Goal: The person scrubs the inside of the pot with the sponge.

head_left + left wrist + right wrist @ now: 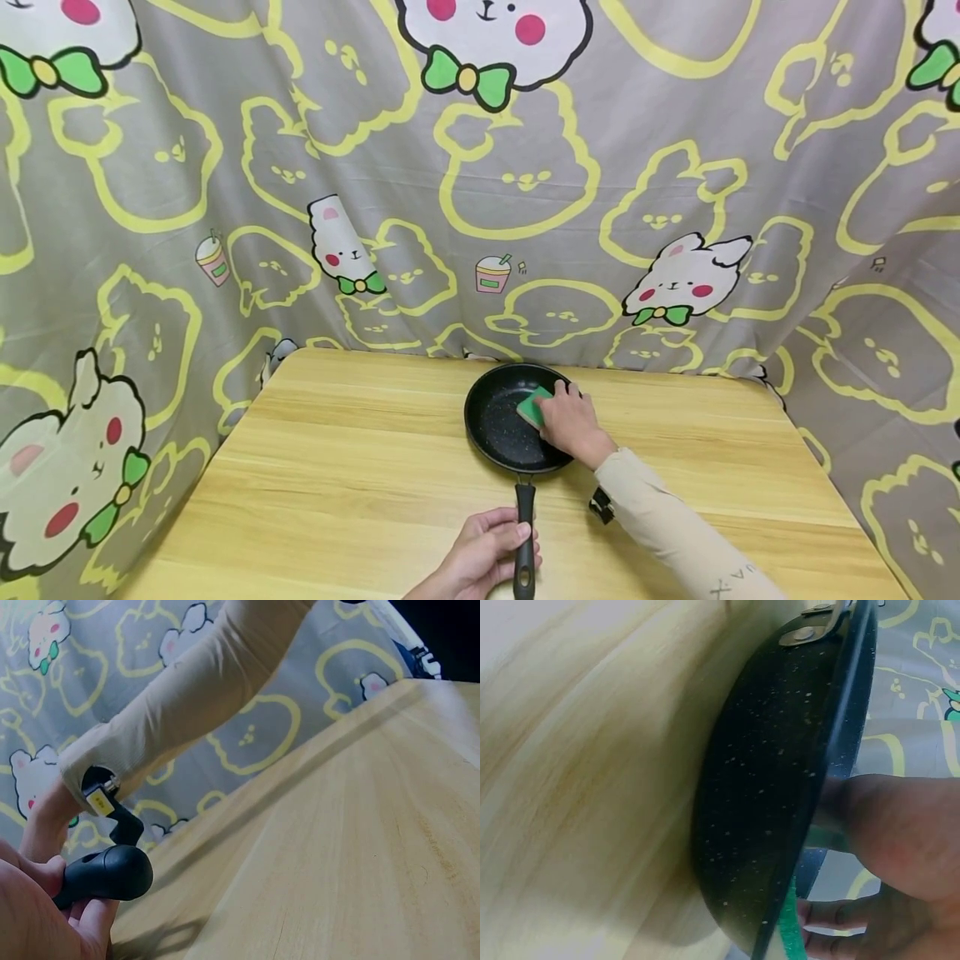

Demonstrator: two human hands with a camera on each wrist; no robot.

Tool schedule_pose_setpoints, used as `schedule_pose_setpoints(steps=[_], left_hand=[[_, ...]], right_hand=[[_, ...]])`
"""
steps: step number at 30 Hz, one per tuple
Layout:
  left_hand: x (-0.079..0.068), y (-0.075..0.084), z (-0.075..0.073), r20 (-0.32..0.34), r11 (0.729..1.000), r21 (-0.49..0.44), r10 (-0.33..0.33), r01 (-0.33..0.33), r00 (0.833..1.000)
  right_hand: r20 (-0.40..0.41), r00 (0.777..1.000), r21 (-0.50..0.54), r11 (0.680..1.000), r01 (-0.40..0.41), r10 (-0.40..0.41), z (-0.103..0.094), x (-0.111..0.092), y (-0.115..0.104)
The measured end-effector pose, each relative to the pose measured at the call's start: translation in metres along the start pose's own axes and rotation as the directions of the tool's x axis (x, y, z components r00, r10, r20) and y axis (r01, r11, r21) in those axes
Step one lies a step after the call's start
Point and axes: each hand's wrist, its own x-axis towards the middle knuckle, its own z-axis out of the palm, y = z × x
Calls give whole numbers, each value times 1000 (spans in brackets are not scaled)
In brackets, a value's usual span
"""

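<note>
Gripping handle (526,502) with left hand (486,552), grasping green sponge (531,410) in right hand (572,423), partly hiding sponge and black pan (497,433).

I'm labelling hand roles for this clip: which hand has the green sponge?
The right hand, the one over the black pan, holds the green sponge. The left hand instead grips the pan's handle.

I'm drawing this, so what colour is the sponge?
The sponge is green with a paler edge, clearest in the head view.
</note>
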Motion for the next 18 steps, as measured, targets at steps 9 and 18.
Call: schedule_pose_setpoints(steps=[9, 18], left_hand=[[1, 0, -1, -9, 1000, 4, -3, 3, 1000], [1, 0, -1, -21, 1000, 3, -20, 20, 1000]], right_hand=[[60, 998, -14, 1000, -7, 8, -8, -3, -2], [128, 992, -32, 999, -13, 16, -14, -5, -4]])
